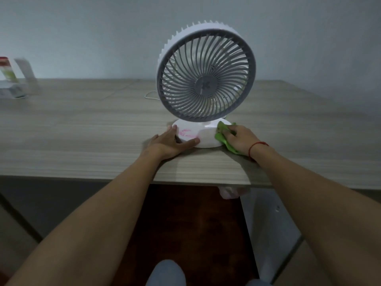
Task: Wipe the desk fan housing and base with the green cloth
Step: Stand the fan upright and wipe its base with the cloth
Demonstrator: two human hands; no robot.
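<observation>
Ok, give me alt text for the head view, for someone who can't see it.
The right hand presses a crumpled green cloth against the round white base of a grey-grilled desk fan, while the left hand steadies the base on a wood-grain desk.

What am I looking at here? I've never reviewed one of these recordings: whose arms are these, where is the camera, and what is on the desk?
There is no machine here. The single picture comes from a wide-angle camera worn on a person's head, looking forward and down, so the two bare arms reaching in from below belong to the wearer.

On the wooden desk stands a white desk fan with a grey grille. Its round base carries pink marks on the left side. The left hand rests flat against the base's left edge, seemingly steadying it. The right hand, with a red string at the wrist, presses a green cloth against the base's right side.

A thin white cable lies behind the fan. At the far left sit some blurred packages; I cannot tell what they are.
</observation>
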